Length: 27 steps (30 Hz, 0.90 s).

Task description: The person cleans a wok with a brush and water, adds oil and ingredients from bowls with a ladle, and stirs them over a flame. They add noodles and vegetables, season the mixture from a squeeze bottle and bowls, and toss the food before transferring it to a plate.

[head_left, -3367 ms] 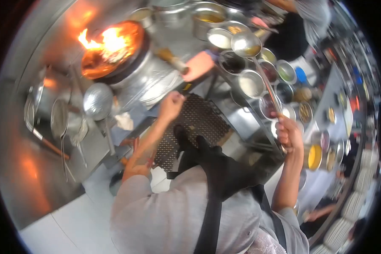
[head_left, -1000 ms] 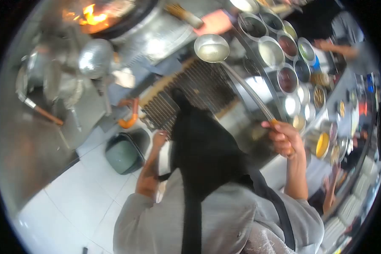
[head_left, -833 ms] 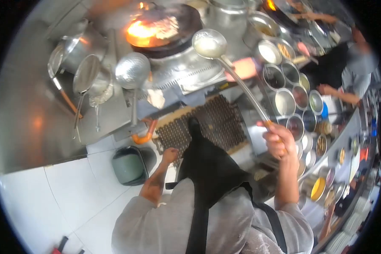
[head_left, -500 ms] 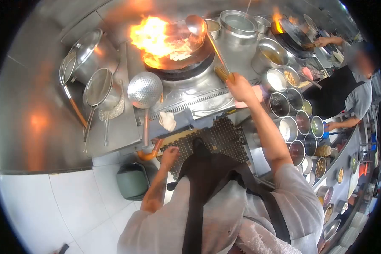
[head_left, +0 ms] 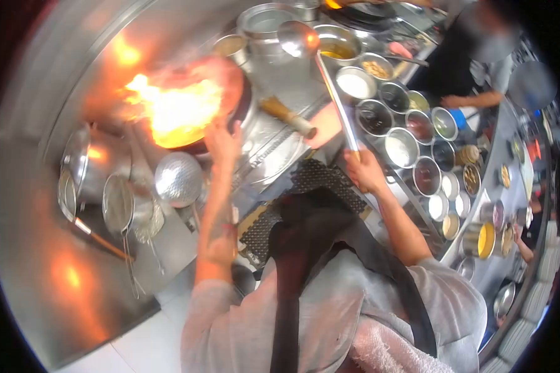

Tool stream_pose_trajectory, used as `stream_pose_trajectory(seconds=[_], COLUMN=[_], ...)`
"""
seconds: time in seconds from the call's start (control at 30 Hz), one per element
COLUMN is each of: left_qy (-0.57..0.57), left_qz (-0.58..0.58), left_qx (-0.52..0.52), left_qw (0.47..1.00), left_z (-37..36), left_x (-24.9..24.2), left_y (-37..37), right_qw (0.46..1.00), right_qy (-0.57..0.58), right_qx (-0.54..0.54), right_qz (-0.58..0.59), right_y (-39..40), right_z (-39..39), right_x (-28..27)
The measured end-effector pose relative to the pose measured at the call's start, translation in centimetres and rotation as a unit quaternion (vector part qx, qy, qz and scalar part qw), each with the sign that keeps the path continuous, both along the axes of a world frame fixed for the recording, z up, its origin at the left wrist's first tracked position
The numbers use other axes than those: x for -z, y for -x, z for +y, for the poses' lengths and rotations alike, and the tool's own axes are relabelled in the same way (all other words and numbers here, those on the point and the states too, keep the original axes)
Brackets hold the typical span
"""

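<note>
My right hand [head_left: 365, 171] is closed around the lower end of the long handle of a ladle [head_left: 298, 38]. The ladle's bowl is raised over the metal pots, away from the fire. My left hand [head_left: 223, 140] is at the near rim of a wok [head_left: 246, 107], apparently gripping it, though motion blur and glare hide the exact hold. Tall flames [head_left: 180, 112] fill much of the wok and hide its contents. A perforated skimmer [head_left: 178, 180] lies on the counter left of my left forearm. A bamboo brush [head_left: 287, 116] lies between my hands.
At left stand a lidded pot [head_left: 99, 161] and a mesh strainer [head_left: 118, 202]. Several seasoning bowls [head_left: 402, 148] crowd the right side, near a pink cloth [head_left: 325, 126]. A co-worker's arm [head_left: 473, 101] reaches in at upper right. A dark perforated mat [head_left: 323, 180] is below.
My left hand has risen from below the counter to the wok. The ladle has swung right, away from the wok, with my right hand lower. The whole view has turned.
</note>
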State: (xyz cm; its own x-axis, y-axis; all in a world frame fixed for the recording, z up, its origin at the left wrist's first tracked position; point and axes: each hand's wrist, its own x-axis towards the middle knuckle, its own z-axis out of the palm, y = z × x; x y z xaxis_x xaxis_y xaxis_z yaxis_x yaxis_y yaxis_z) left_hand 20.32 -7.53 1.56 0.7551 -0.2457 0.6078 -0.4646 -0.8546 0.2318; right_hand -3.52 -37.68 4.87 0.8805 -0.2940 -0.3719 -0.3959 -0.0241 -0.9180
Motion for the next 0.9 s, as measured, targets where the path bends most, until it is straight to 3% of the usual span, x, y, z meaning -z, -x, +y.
stream_pose_trajectory(seconds=[0.07,0.1,0.13,0.17,0.3,0.33,0.37,0.5,0.57,0.63,0.7,0.73,0.77,0.8,0.9], left_qy=[0.122,0.119,0.096,0.074,0.034,0.044,0.05,0.058,0.044,0.038,0.083,0.087,0.142,0.144,0.145], left_qz=[0.119,0.122,0.14,0.159,0.029,0.091,0.147,0.043,0.141,0.176,0.055,0.015,0.056,0.038,0.101], left_qx=[0.027,0.029,-0.008,-0.048,-0.033,-0.05,-0.061,-0.036,-0.058,-0.058,-0.03,0.021,0.081,0.128,0.12], left_qw=[0.985,0.985,0.985,0.983,0.998,0.994,0.986,0.997,0.987,0.982,0.995,0.996,0.985,0.98,0.977], left_z=[-0.5,-0.7,-0.6,-0.6,0.6,1.3,1.5,1.1,1.4,0.1,-1.2,-3.2,-3.8,-4.0,-5.5], left_x=[3.0,2.7,2.2,2.0,2.6,3.8,4.5,2.8,3.5,2.9,2.2,-0.4,0.3,1.8,3.4], left_y=[-4.5,-5.0,-4.9,-4.4,-3.2,-4.4,-6.2,-5.1,-6.7,-5.0,-3.1,1.4,2.8,4.0,8.2], right_qw=[0.996,0.996,0.994,0.988,0.98,0.976,0.976,0.954,0.941,0.921,0.915,0.921,0.911,0.918,0.936], right_qy=[-0.033,-0.041,0.037,-0.042,-0.012,-0.007,0.012,0.199,0.237,0.287,0.338,0.318,0.362,0.329,0.25], right_qx=[0.075,0.084,0.096,0.149,0.198,0.217,0.218,0.208,0.209,0.21,0.179,0.16,0.129,0.138,0.159], right_qz=[-0.03,0.008,-0.022,-0.011,-0.034,-0.031,-0.021,0.084,0.119,0.159,0.127,0.157,0.147,0.172,0.189], right_y=[4.4,6.1,7.0,7.8,9.0,11.0,11.4,11.3,10.9,10.4,11.4,11.1,10.8,10.3,9.6], right_z=[-2.4,-4.4,-5.6,-7.3,-11.5,-12.6,-13.1,-15.8,-15.7,-15.6,-18.1,-17.5,-17.2,-16.9,-16.9], right_x=[1.2,-0.2,-1.7,-2.5,-2.6,-2.4,-3.0,-3.8,-3.4,-3.6,1.7,1.6,1.5,1.2,1.0])
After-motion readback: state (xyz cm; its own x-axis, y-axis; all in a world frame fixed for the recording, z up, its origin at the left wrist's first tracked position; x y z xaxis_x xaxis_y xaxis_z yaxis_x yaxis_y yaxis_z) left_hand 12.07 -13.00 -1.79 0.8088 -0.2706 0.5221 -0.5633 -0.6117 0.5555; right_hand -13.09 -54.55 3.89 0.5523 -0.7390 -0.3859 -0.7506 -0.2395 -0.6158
